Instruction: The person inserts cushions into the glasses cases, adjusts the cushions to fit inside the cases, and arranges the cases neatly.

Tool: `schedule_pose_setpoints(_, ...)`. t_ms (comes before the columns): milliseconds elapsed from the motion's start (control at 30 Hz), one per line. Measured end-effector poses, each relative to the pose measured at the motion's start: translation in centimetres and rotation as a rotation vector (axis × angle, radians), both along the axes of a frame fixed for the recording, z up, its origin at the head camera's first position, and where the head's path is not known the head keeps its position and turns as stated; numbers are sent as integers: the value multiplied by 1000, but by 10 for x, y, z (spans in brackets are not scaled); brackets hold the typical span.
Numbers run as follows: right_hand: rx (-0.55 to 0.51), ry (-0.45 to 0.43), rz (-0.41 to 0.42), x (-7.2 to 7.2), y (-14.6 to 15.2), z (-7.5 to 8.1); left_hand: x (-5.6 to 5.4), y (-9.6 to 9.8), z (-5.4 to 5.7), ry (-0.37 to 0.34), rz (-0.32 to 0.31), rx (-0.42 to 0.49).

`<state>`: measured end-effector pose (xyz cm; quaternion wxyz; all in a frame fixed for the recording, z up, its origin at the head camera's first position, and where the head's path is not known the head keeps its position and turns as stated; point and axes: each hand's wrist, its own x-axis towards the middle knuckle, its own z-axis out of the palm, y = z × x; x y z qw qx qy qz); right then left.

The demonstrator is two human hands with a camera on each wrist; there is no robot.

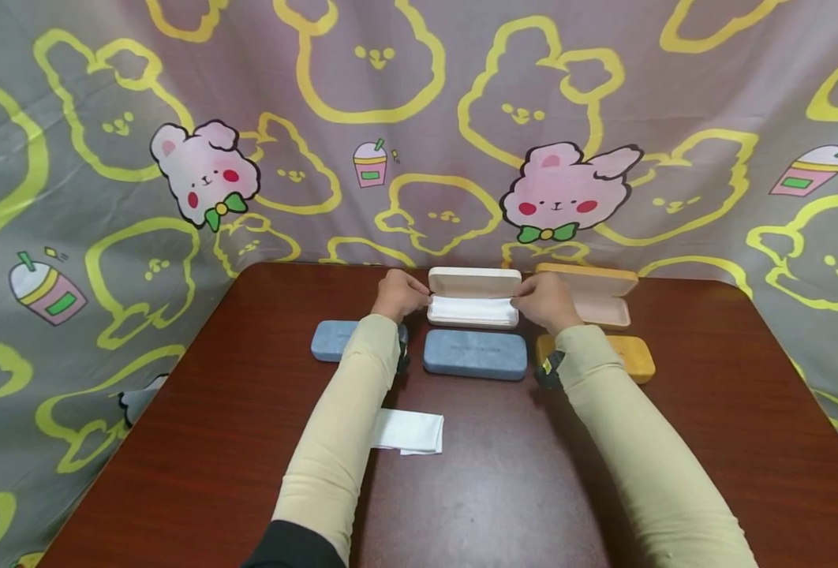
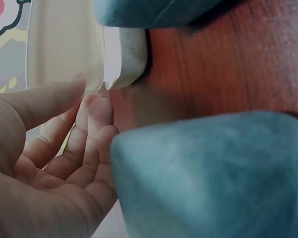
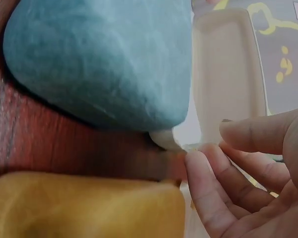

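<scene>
An open cream glasses case [image 1: 475,282] stands at the far middle of the table. In its base lies a folded white cloth [image 1: 473,308]. At the case's left end my left hand [image 1: 398,295] pinches near the hinge corner, thumb by the lid [image 2: 64,47] and fingertips below it. My right hand [image 1: 550,302] does likewise at the right end, its thumb by the lid [image 3: 228,74] and fingers at the base corner. A closed blue glasses case [image 1: 475,354] lies just in front. The case's hinge is partly hidden by fingertips.
A second blue case [image 1: 334,341] lies left, partly behind the left forearm. On the right are a closed yellow case [image 1: 635,358] and, behind it, an open orange case [image 1: 607,311]. Another folded white cloth [image 1: 419,431] lies nearer. A printed curtain [image 1: 419,142] hangs behind the table.
</scene>
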<state>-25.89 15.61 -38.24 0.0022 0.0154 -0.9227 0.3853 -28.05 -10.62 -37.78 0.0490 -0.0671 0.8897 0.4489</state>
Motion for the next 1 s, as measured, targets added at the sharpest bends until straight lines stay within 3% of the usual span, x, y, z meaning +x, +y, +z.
schedule_pose_setpoints(233,-157,-103,-88,0,7,2,-4,-2,2,-54,90,51)
schedule_pose_setpoints(433,-274,-207,-102,-2,6,2,1,0,4,-79,111,215)
schedule_pose_setpoints(600,-320,-273,-116,-1,5,5,-1,0,2,-131,131,228)
schedule_pose_setpoints(767,-366,-342,-125,-2,3,6,-2,-1,-2,-176,102,200)
schedule_pose_setpoints(1000,-340,-331,-128,-3,1,6,-2,0,-5,-172,57,188)
